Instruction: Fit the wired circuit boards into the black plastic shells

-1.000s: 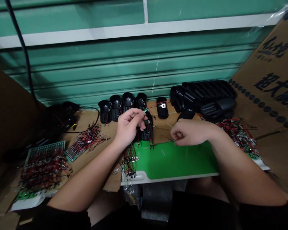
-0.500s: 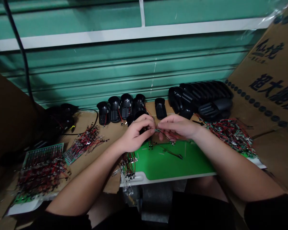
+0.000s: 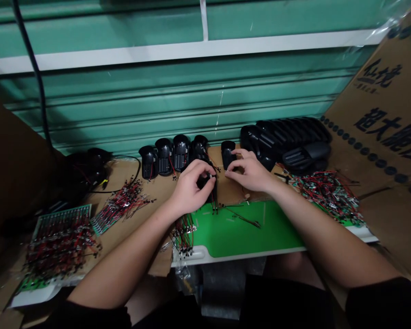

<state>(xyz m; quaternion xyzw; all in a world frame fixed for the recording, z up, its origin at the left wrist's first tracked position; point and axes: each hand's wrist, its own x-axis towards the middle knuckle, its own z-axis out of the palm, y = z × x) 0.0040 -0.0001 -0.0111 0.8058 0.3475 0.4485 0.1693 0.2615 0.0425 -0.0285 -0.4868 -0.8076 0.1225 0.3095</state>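
My left hand (image 3: 192,187) is closed around a small black plastic housing (image 3: 205,183) with red and black wires hanging from it, held just above the far edge of the green mat (image 3: 246,233). My right hand (image 3: 248,173) is close beside it, fingers pinched at the housing's right side, where a thin wire end shows. A lone black housing (image 3: 227,153) lies just beyond my right fingers. Loose dark wires (image 3: 243,217) lie on the mat below both hands.
A row of black housings (image 3: 171,157) stands at the back. A stack of black shells (image 3: 287,139) sits at the right rear. Wire bundles (image 3: 329,189) lie right, more on green boards (image 3: 60,237) at left. A cardboard sheet (image 3: 380,119) leans at right.
My right hand rose from the mat and came left to meet my left hand at the housing. Both hands then shifted slightly farther back toward the lone housing.
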